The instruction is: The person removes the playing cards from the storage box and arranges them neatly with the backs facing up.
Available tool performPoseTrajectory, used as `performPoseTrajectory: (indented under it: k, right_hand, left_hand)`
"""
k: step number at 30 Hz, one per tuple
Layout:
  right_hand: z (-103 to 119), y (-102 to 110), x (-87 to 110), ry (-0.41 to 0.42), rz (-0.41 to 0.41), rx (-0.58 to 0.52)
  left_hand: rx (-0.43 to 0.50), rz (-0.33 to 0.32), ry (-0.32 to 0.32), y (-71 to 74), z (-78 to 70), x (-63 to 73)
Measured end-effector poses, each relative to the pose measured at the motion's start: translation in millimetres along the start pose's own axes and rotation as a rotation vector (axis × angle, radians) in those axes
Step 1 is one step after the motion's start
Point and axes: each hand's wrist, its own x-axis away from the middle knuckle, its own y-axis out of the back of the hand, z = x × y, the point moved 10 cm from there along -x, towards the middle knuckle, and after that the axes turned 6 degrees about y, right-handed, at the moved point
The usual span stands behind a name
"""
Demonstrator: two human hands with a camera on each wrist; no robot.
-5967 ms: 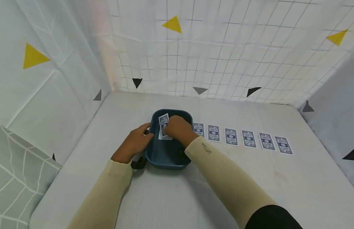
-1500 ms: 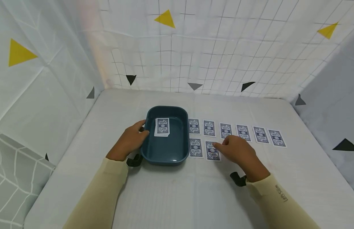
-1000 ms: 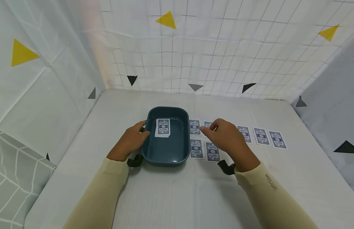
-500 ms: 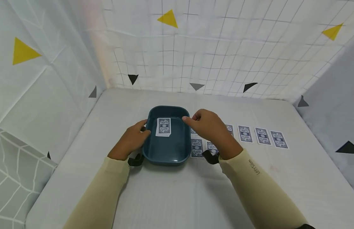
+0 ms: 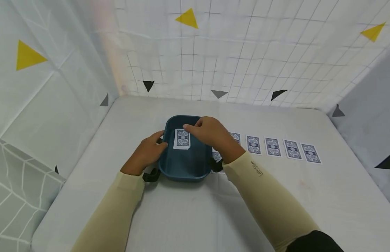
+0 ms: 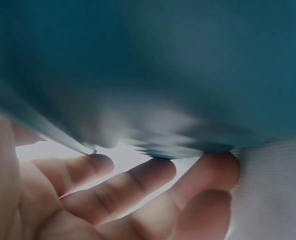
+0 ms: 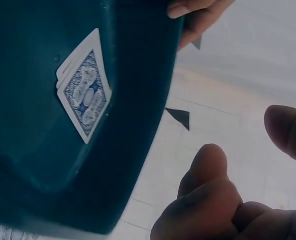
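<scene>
A dark blue tray (image 5: 184, 174) sits mid-table with a small stack of blue-backed cards (image 5: 182, 139) lying face down inside it. My left hand (image 5: 161, 140) grips the tray's left rim, thumb on top; in the left wrist view its fingers (image 6: 153, 185) lie against the tray wall (image 6: 163, 60). My right hand (image 5: 190, 126) hovers over the tray, fingertips just above the stack's far edge. In the right wrist view the right hand (image 7: 248, 145) is loosely spread and holds nothing, apart from the stack (image 7: 84, 97) in the tray (image 7: 137, 100).
Several face-down cards (image 5: 272, 146) lie in a row right of the tray. Below it another card (image 5: 217, 156) shows partly behind my right wrist. White grid-patterned walls (image 5: 245, 63) close in the table on three sides.
My right hand has moved left from the two cards in the lower row to above the tray's stack. The left hand has stayed on the tray rim.
</scene>
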Motion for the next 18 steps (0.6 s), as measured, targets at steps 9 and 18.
performPoseTrajectory:
  k: [9, 18]
  right_hand:
    - [-1, -28, -32.6, -0.039, 0.042, -0.017]
    - [-13, -42, -46.1, -0.149, 0.027, 0.171]
  left_hand:
    - [-0.009, 0.007, 0.002, 0.1, 0.5, -0.2]
    - [-0.017, 0.0, -0.025, -1.4, -1.4, 0.2]
